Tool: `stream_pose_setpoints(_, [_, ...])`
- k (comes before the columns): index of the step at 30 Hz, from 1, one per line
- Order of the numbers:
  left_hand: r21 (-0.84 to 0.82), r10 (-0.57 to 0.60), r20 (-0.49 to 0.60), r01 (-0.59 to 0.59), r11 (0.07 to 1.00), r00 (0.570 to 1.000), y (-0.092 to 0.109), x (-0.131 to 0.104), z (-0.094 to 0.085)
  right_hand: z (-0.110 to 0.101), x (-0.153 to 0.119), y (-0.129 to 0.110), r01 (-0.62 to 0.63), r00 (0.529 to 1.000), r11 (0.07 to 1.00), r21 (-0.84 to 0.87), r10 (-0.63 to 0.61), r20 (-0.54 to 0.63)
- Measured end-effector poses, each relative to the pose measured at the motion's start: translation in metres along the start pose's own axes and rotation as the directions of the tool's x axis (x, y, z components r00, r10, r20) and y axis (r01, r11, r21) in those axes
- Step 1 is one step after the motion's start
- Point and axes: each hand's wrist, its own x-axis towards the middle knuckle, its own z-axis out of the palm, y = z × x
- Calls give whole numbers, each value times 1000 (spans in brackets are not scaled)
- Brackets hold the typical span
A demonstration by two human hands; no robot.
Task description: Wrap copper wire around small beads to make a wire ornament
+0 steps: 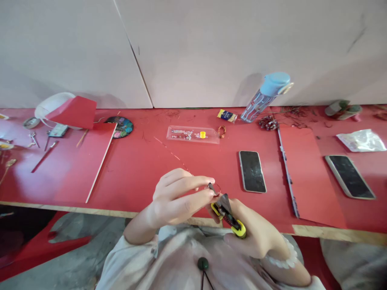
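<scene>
My right hand (246,227) is closed around a pair of pliers (227,217) with yellow and black handles. The jaws point up and left toward my left hand (181,195). That hand is pinched, its thumb and fingertips meeting around a thin red wire (173,154). A small loop of the wire curls beside the jaws, and its long end trails up and left over the red table. Fingers partly cover the dark metal tip of the pliers, so I cannot tell whether the jaws touch the wire.
Beyond my hands lies a clear plastic tray (181,139) with beads and a yellow piece. A phone (252,171) rests to the right, near a blue-lidded bottle (266,96). Red boards (308,177) flank me; a paint palette (122,127) is at left.
</scene>
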Motion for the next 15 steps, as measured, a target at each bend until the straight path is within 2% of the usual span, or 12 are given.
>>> stream_pose_setpoints(5, [-6, -5, 15, 5, 1000, 1000, -1, 1, 0, -6, 1, 3, 50, 998, 999, -14, -49, 36])
stream_pose_setpoints(15, [22, -6, 0, 6, 1000, 1000, 1, 0, 0, -4, 2, 11, 18, 1000, 999, 40, -19, 18])
